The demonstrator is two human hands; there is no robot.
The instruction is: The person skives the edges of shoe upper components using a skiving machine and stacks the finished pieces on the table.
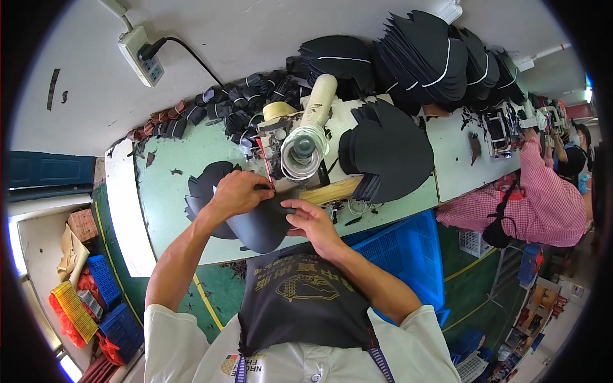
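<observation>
A dark, smooth, curved cut piece of sheet material (258, 226) lies bent at the near side of a bench machine (303, 150) that has a pale tube on top. My left hand (239, 193) is closed on the piece's far edge, its fingertips close to the machine's working spot. On the piece's right edge, my right hand (313, 225) grips with the thumb above and fingers partly hidden beneath. Left of the machine, partly under my left wrist, is a fanned stack of dark pieces (198, 191). Another fanned stack of black pieces (399, 153) rests right of the machine.
Tied black bundles (421, 60) line the back of the green bench (163, 210). A blue plastic crate (421, 249) stands below its right front edge. At right, a person in a pink checked top (523, 204) works at another machine. A power strip (142, 57) hangs on the wall.
</observation>
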